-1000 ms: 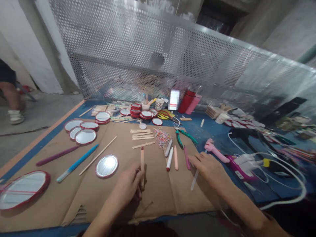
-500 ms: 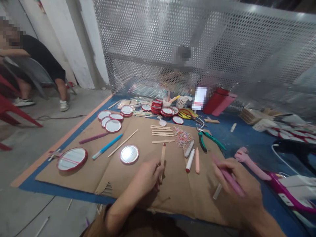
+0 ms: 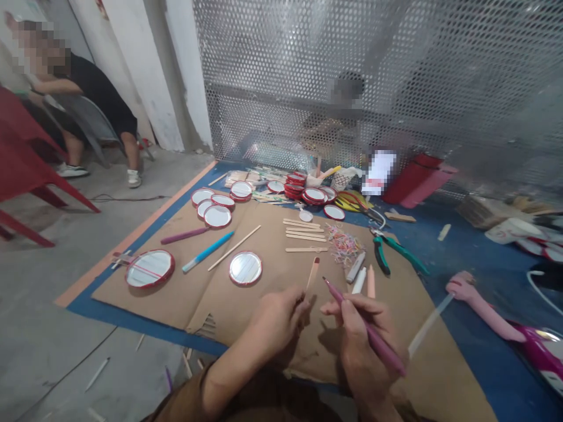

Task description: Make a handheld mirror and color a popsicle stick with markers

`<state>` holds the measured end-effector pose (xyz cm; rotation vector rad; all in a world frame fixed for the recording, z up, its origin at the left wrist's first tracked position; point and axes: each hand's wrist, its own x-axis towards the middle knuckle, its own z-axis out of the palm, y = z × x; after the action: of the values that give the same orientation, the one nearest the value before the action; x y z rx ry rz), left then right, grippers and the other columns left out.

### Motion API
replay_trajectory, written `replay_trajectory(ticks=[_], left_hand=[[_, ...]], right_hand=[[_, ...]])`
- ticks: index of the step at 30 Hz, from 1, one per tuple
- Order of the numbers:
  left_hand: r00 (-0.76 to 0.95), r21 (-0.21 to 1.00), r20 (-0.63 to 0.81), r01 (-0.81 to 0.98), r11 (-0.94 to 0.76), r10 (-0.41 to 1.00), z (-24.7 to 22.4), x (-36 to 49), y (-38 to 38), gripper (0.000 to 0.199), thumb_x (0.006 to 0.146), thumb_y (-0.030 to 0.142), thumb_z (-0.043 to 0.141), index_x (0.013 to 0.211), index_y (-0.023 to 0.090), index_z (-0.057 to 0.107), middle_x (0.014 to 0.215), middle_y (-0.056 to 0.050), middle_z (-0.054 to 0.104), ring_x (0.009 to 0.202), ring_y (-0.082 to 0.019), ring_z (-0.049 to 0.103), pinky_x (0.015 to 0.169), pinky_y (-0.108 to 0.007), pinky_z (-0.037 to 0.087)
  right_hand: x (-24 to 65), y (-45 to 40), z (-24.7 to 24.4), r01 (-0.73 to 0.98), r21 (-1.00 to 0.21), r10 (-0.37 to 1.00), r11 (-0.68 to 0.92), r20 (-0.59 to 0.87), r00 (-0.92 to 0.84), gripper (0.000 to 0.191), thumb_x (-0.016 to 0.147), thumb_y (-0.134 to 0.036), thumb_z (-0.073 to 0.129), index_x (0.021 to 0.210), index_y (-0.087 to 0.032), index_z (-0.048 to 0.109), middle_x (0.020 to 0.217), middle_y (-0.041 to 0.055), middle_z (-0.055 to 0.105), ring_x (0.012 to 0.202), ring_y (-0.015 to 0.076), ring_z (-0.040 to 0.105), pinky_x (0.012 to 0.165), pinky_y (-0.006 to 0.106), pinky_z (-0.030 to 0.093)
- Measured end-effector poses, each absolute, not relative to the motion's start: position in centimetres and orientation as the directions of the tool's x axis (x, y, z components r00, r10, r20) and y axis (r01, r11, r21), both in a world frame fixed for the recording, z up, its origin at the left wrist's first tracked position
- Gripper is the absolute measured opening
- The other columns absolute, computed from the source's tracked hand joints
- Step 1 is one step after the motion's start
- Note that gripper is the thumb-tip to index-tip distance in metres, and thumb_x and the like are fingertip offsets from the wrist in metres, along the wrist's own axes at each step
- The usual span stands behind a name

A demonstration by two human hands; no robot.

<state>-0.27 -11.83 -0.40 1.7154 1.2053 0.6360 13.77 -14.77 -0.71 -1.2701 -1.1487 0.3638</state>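
Note:
My left hand [image 3: 281,319] pinches a wooden stick [image 3: 312,276] with a dark red tip, held upright over the brown cardboard [image 3: 215,299]. Close to its right, my right hand [image 3: 367,337] grips a purple pen [image 3: 378,340] whose point is beside the stick without touching it. A round mirror [image 3: 245,268] lies left of my hands. Several wooden sticks [image 3: 305,234] lie in a row beyond them, next to a pile of thin coloured strips [image 3: 345,243]. A gray marker [image 3: 356,268], a white one [image 3: 359,281] and a peach one [image 3: 371,282] lie behind my right hand.
Red-rimmed mirrors [image 3: 217,216] stand at the back left. A mirror with a stick handle [image 3: 150,269] and a blue pen [image 3: 209,251] lie left. Green-handled pliers [image 3: 404,253] and a pink-purple tool [image 3: 488,310] are right. A person [image 3: 103,94] sits at far left.
My right hand has moved left with the purple pen, bringing its point close to the stick in my left hand. The view has shifted, so the table appears further right.

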Motion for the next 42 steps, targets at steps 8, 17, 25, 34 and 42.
replay_trajectory(ticks=[8,17,25,34,42], left_hand=[[0.401,0.834,-0.085,0.530,-0.155,0.912,-0.8,-0.4,-11.6,0.027,0.091,0.032,0.041,0.065,0.023,0.039,0.062,-0.001,0.056,0.058,-0.016,0.049,0.054,-0.025,0.027],[0.419,0.855,-0.115,0.503,-0.125,0.901,-0.5,-0.4,-11.6,0.025,0.090,0.032,0.041,0.067,0.023,0.038,0.063,-0.001,0.055,0.060,-0.016,0.050,0.055,-0.024,0.027],[0.425,0.848,-0.124,0.514,-0.127,0.897,-0.4,-0.5,-11.6,0.026,0.090,0.032,0.041,0.067,0.023,0.036,0.063,-0.001,0.055,0.058,-0.016,0.049,0.054,-0.024,0.027],[0.420,0.856,-0.124,0.504,-0.117,0.899,-0.3,-0.5,-11.5,0.023,0.089,0.028,0.042,0.068,0.022,0.038,0.065,0.000,0.057,0.060,-0.014,0.050,0.055,-0.023,0.028],[0.426,0.882,-0.122,0.461,-0.099,0.897,-0.4,-0.6,-11.7,0.024,0.090,0.028,0.043,0.068,0.023,0.038,0.061,0.002,0.054,0.056,-0.014,0.051,0.053,-0.022,0.028]], right_hand=[[14.1,-14.8,-1.7,0.643,-0.600,0.699,0.476,0.702,0.138,0.013,0.088,-0.022,0.064,0.101,-0.021,0.064,0.092,0.0052,0.071,0.078,0.0170,0.070,0.072,0.029,0.057],[14.1,-14.7,-1.8,0.631,-0.661,0.748,0.406,0.637,0.186,0.014,0.089,-0.024,0.063,0.102,-0.021,0.065,0.089,0.0037,0.071,0.081,0.0164,0.070,0.076,0.028,0.057],[14.0,-14.4,-1.4,0.612,-0.670,0.758,0.419,0.629,0.170,0.011,0.089,-0.022,0.063,0.099,-0.022,0.064,0.085,0.0026,0.071,0.075,0.0146,0.069,0.073,0.026,0.057],[14.0,-14.5,-1.5,0.603,-0.689,0.784,0.403,0.600,0.161,0.010,0.090,-0.023,0.061,0.099,-0.021,0.063,0.083,0.0021,0.070,0.071,0.0147,0.069,0.067,0.026,0.056],[13.9,-14.4,-1.2,0.637,-0.653,0.768,0.409,0.623,0.146,0.007,0.090,-0.023,0.060,0.097,-0.021,0.062,0.082,0.0021,0.069,0.070,0.0145,0.069,0.064,0.025,0.056]])
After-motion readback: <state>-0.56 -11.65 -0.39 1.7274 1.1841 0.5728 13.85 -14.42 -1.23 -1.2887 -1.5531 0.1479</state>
